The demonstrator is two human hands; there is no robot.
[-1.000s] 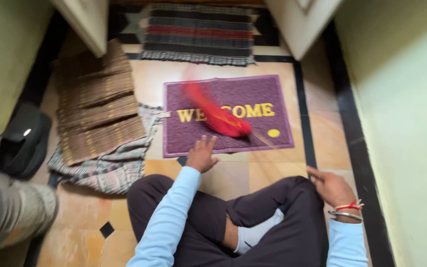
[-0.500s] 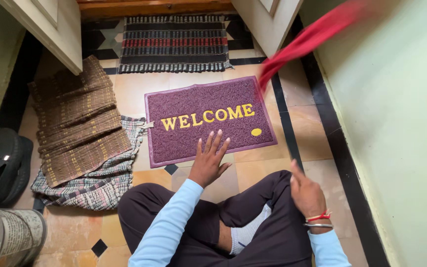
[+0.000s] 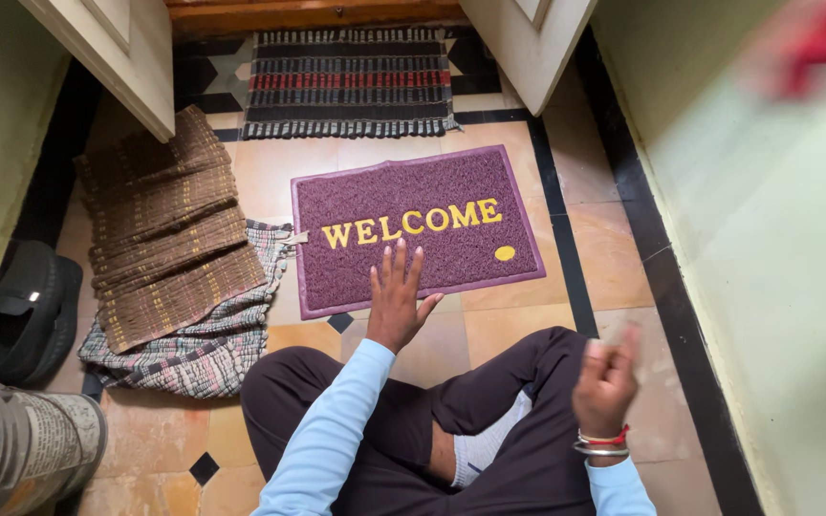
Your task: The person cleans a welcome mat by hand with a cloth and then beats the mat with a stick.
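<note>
Head view | left hand (image 3: 396,301): fingers spread flat, laid on purple doormat (image 3: 413,229) edge, 6 o'clock | right hand (image 3: 607,379): blurred, grip cannot be determined, nothing visibly held.

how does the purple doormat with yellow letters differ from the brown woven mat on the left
The purple rectangular doormat with yellow letters lies flat and single under the left hand's fingertips; the brown woven mat is heaped in overlapping folds on a checked cloth, untouched. The purple doormat has a bristly pile and a plain border; the brown mat has striped ribbed weave. Both rest on the tiled floor.
</note>
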